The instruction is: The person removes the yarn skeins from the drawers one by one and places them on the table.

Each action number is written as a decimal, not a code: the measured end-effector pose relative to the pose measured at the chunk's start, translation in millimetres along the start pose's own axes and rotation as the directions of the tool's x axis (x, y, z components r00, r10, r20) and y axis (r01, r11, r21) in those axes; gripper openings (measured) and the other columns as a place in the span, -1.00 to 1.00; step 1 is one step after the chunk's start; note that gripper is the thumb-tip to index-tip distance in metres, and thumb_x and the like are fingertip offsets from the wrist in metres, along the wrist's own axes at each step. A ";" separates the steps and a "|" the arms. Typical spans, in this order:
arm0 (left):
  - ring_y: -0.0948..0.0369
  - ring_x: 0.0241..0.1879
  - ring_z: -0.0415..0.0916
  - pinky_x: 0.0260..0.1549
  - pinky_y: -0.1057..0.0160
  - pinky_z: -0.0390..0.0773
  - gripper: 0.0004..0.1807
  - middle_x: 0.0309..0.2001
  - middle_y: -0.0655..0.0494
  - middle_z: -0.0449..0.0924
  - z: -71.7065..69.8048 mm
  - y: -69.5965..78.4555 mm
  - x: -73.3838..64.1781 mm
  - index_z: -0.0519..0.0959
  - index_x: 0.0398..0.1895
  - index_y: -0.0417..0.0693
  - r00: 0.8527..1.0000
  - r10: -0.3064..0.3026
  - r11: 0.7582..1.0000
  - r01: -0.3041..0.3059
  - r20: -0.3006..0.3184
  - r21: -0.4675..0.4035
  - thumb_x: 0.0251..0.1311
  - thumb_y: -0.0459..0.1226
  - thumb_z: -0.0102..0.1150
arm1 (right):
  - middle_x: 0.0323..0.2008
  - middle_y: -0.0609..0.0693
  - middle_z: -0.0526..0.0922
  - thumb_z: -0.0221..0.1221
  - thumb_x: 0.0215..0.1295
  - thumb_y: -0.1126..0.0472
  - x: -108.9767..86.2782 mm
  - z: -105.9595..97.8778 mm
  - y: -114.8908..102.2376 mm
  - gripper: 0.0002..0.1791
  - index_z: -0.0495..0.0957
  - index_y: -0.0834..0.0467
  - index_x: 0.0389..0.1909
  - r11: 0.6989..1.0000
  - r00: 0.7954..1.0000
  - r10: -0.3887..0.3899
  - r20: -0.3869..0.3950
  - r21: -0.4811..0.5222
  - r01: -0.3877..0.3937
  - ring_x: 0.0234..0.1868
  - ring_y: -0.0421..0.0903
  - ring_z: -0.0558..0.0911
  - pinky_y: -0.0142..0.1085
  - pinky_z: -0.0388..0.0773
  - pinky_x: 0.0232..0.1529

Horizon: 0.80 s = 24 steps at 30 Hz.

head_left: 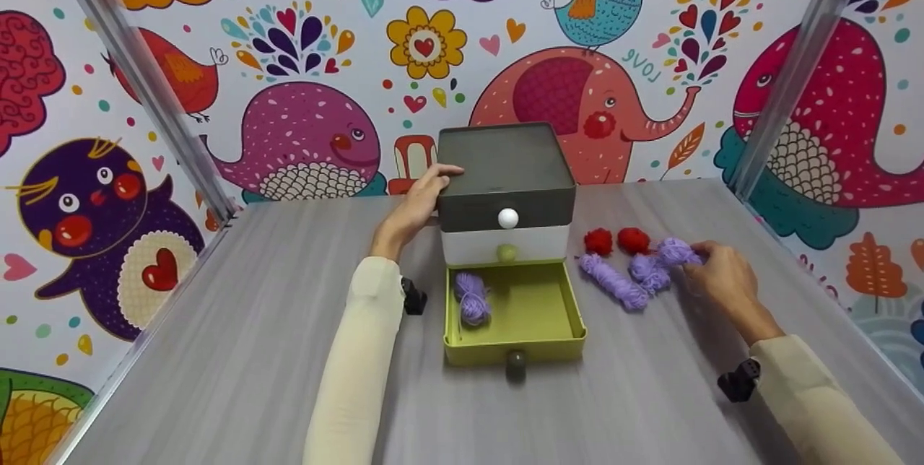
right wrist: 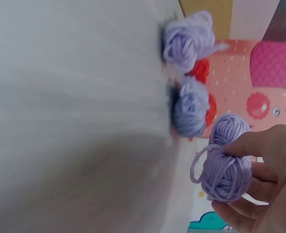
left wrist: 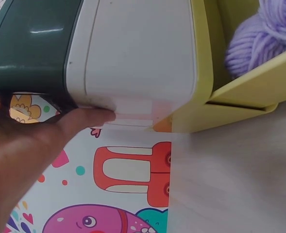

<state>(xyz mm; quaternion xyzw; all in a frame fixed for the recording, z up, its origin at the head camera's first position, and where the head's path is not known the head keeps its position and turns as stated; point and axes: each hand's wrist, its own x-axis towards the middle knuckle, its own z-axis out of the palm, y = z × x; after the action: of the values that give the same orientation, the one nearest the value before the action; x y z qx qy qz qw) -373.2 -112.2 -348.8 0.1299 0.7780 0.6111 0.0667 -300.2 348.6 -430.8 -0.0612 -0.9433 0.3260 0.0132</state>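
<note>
A small stacked drawer box (head_left: 505,162) has a dark top tier, a white middle and a yellow-green bottom drawer (head_left: 534,306) pulled out. One purple yarn skein (head_left: 473,299) lies at the left inside that drawer. My left hand (head_left: 422,201) rests against the box's upper left side, fingertips over the top edge; its thumb (left wrist: 92,116) lies along the white side in the left wrist view. Right of the box, my right hand (head_left: 725,277) pinches a purple yarn skein (right wrist: 227,170) between thumb and fingers, held off the table in the right wrist view.
Two more purple skeins, one long (head_left: 613,283) and one shorter (head_left: 650,274), lie on the grey table (head_left: 289,349) right of the box. Behind them sit two red yarn balls, a left one (head_left: 598,241) and a right one (head_left: 634,240). A cartoon-printed wall (head_left: 317,53) stands behind.
</note>
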 end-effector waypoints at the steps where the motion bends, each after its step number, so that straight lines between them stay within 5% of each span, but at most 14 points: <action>1: 0.01 0.01 0.55 0.04 0.00 0.60 -0.59 0.23 -0.11 0.37 0.0 0.2 -0.1 0.40 0.33 0.18 1.000 0.001 1.000 -0.001 0.001 0.000 0.56 -0.13 -0.32 | 0.24 0.47 0.41 0.12 0.41 0.21 0.9 -0.4 1.6 -0.43 0.33 0.45 0.33 1.000 1.000 0.013 0.008 0.003 -0.013 0.10 0.31 0.46 0.09 0.54 0.12; 7: 0.04 -0.05 0.56 -0.02 0.05 0.62 -0.58 0.18 -0.13 0.40 -0.5 0.6 -0.2 0.39 0.34 0.17 1.000 0.003 1.000 -0.003 0.005 -0.007 0.56 -0.13 -0.34 | 0.03 0.42 0.52 0.12 0.41 0.21 6.0 -0.1 9.9 -0.43 0.33 0.49 0.30 0.999 0.999 0.041 0.019 -0.014 -0.040 -0.17 0.12 0.57 -0.32 0.52 -0.29; 24: 0.06 -0.09 0.57 -0.09 0.10 0.62 -0.59 0.14 -0.12 0.42 0.3 -1.2 0.4 0.39 0.33 0.16 1.000 0.000 1.000 0.000 -0.001 -0.021 0.57 -0.14 -0.34 | 0.21 0.47 0.44 0.15 0.39 0.19 8.2 4.5 14.6 -0.39 0.31 0.47 0.34 0.994 0.993 0.107 0.060 -0.026 -0.105 -0.06 0.21 0.57 -0.34 0.58 -0.22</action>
<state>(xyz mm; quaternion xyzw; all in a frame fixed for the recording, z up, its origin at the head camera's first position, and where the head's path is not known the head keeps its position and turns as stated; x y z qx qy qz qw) -373.7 -112.0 -350.0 0.1288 0.7717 0.6191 0.0677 -307.1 358.3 -443.5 -0.1013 -0.9424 0.3171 -0.0337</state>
